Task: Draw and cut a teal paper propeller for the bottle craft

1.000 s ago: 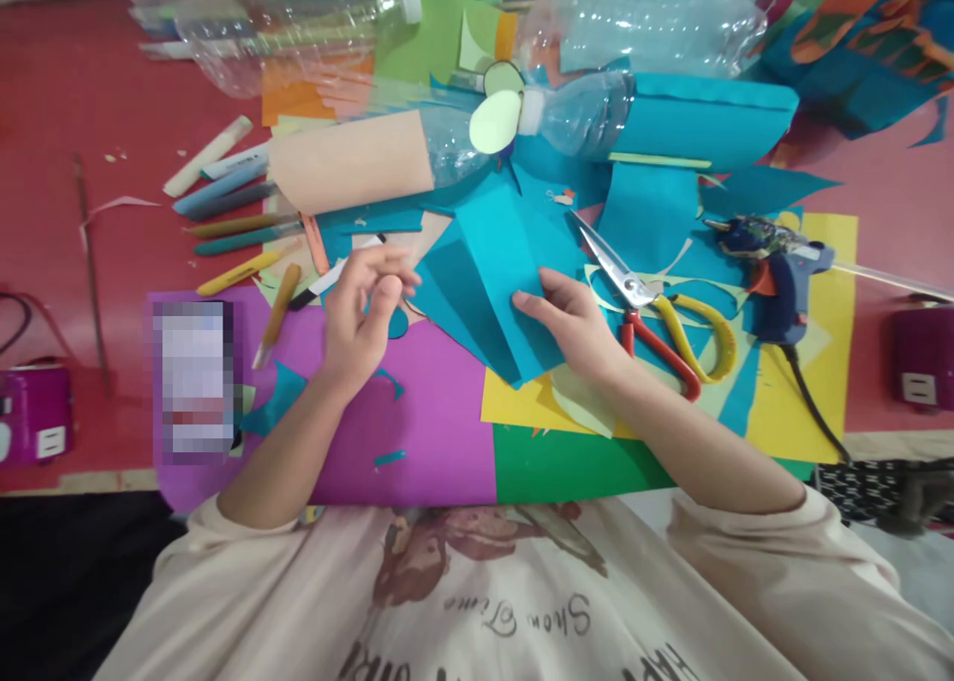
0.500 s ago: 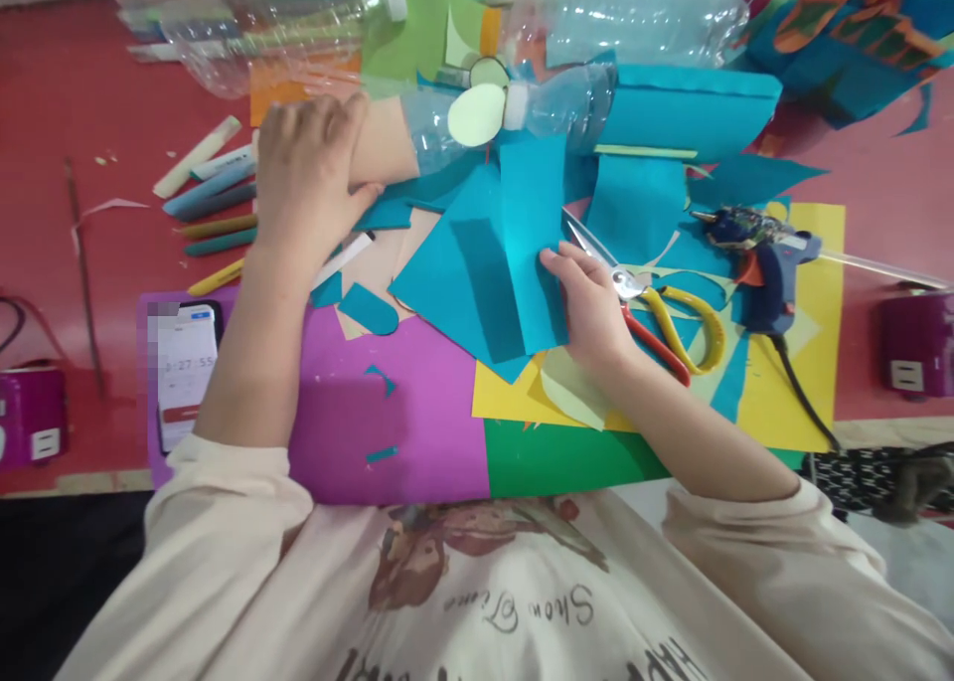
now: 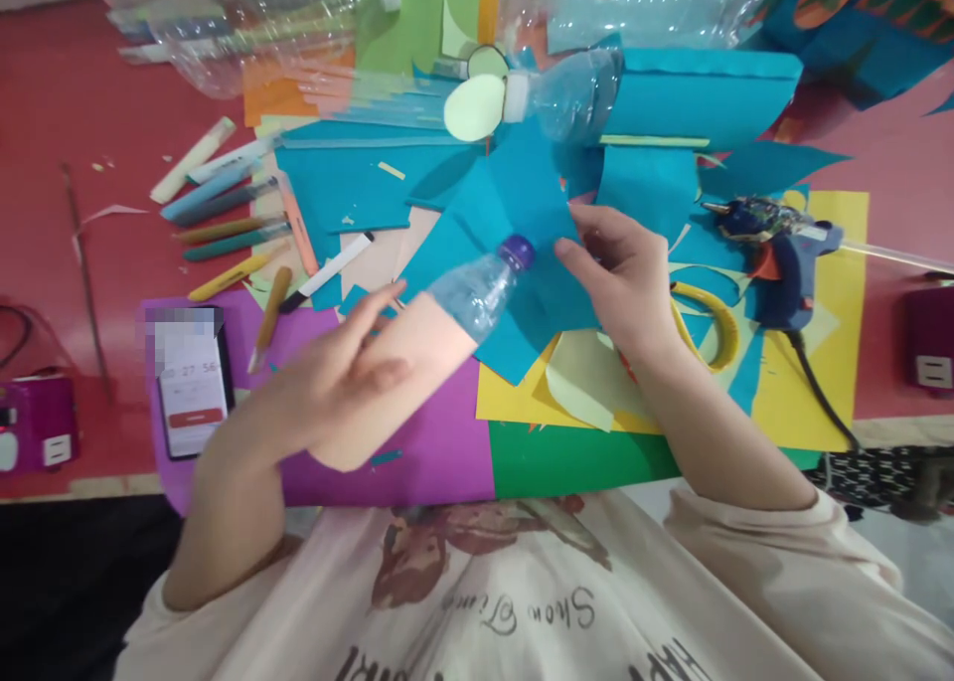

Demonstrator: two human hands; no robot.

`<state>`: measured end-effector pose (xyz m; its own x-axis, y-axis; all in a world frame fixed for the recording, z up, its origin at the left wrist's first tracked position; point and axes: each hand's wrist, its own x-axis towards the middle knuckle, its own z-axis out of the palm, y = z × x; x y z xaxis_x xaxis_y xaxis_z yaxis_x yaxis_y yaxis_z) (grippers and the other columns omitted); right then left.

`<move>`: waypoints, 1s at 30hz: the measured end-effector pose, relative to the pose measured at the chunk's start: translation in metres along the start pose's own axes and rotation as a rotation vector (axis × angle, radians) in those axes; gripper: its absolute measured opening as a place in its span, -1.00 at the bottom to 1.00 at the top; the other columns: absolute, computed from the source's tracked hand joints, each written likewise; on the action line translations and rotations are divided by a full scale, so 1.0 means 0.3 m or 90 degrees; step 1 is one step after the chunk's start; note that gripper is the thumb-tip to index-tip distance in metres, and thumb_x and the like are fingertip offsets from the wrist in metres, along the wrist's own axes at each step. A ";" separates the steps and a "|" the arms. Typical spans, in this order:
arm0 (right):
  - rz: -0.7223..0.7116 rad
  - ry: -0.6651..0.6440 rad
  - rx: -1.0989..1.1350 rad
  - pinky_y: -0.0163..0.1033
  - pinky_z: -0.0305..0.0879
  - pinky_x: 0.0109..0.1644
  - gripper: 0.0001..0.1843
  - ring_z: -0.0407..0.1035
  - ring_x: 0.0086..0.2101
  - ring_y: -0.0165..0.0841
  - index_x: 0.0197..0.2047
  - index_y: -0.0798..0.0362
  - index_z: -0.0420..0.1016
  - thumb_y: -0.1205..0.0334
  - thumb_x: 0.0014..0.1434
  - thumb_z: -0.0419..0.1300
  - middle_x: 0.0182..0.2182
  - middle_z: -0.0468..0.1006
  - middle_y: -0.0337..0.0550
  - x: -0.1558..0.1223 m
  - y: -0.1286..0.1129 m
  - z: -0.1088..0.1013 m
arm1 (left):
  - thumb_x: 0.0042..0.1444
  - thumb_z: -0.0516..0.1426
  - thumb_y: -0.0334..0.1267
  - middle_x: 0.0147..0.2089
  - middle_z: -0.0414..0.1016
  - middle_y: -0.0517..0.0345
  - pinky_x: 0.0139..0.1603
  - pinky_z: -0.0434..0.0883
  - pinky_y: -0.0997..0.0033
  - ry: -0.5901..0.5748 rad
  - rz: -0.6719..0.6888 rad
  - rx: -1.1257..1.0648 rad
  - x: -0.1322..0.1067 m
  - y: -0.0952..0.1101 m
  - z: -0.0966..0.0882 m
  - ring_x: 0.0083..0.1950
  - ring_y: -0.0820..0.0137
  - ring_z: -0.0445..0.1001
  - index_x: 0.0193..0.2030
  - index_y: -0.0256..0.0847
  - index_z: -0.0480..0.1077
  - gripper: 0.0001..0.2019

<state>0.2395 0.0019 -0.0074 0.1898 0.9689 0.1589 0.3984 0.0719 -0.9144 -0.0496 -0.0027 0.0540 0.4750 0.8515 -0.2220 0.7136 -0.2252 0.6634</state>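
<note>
My left hand (image 3: 328,383) grips a plastic bottle wrapped in peach paper (image 3: 417,348), held tilted above the purple sheet (image 3: 439,442). Its purple cap (image 3: 516,253) points up and to the right, towards my right hand. My right hand (image 3: 622,278) pinches the edge of a teal paper sheet (image 3: 514,254) that lies among other teal pieces. Yellow-handled scissors (image 3: 712,323) lie partly hidden under my right hand.
A blue glue gun (image 3: 775,254) with its cord lies at the right on yellow paper (image 3: 835,363). Clear bottles (image 3: 260,25), one wrapped in teal (image 3: 693,94), lie at the back. Pens and markers (image 3: 224,214) and a phone (image 3: 190,383) are at the left.
My left hand took hold of the peach-wrapped bottle at the back and brought it down towards me. My right hand shifted up and right with the teal sheet.
</note>
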 end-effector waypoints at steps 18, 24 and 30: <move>0.074 -0.352 0.096 -0.08 0.32 0.12 -0.66 0.45 -0.04 -0.22 -0.17 0.00 0.62 0.20 0.16 0.02 -0.10 0.62 -0.14 0.006 -0.054 0.000 | 0.35 -0.16 -0.05 0.32 0.23 -0.20 0.14 0.44 0.08 -0.054 0.012 0.023 -0.104 0.116 0.248 0.29 0.09 0.33 0.42 -0.16 -0.18 -0.44; 0.011 -0.334 0.009 -0.06 0.38 0.04 -0.64 0.46 -0.06 -0.18 -0.02 0.05 0.53 0.11 0.16 0.14 -0.07 0.61 -0.10 -0.020 -0.054 0.016 | 0.30 -0.10 0.05 0.15 0.38 -0.22 0.07 0.46 0.04 -0.017 0.058 0.110 -0.066 0.118 0.233 0.14 0.07 0.42 0.36 -0.28 -0.01 -0.40; -0.013 -0.365 -0.011 -0.09 0.41 -0.03 -0.73 0.48 -0.12 -0.21 -0.07 0.03 0.50 0.16 0.20 0.13 -0.10 0.62 -0.10 -0.031 -0.063 0.022 | 0.24 0.07 -0.10 0.17 0.39 -0.03 0.26 0.31 0.11 0.174 0.194 0.187 0.044 0.123 0.126 0.20 0.16 0.38 0.13 -0.08 0.34 -0.65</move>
<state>0.2243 -0.0069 0.0059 -0.3326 0.9415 -0.0551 0.4127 0.0928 -0.9061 0.0024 -0.0178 0.0486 0.5603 0.8104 0.1714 0.6970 -0.5731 0.4309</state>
